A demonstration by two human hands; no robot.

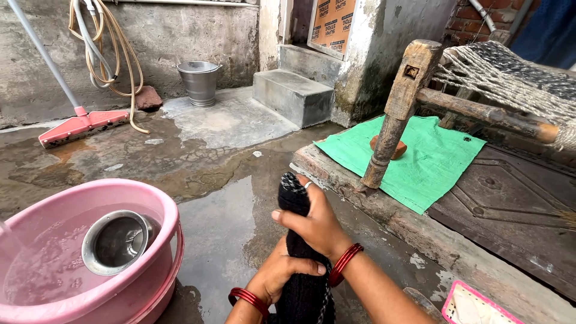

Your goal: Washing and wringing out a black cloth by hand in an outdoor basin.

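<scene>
Black knitted cloth (pixel 298 240), dark and heavy-looking with wet, stands upright low in the middle of the frame, squeezed between two hands. Up top, the right hand (pixel 315 225) has its fingers wrapped tight around the upper part of the roll, thumb pointing left, a ring catching the light; below it, the left hand (pixel 279 273) clamps the lower part, fingers curled closed around the knit. One fist stacked over the other like that looks to me like a wringing grip, each hand set to turn against the other, and the cloth is held out over bare wet concrete floor (pixel 228 210), which would let any water fall there. Red bangles (pixel 343 264) sit on both wrists. Over at lower left, a pink tub (pixel 162 210) holds cloudy water with a steel pot (pixel 117 242) lying tilted inside it, close by the person's left side. Upper left, a red-headed floor wiper (pixel 81 125) leans against the wall beside a hanging coil of hose (pixel 111 48), and a metal bucket (pixel 200 81) stands near the grey step (pixel 293 93). At right, a woven cot's wooden leg (pixel 399 108) is planted at the edge of a green mat (pixel 420 159), with a brick piece (pixel 389 146) on the mat just behind it.
</scene>
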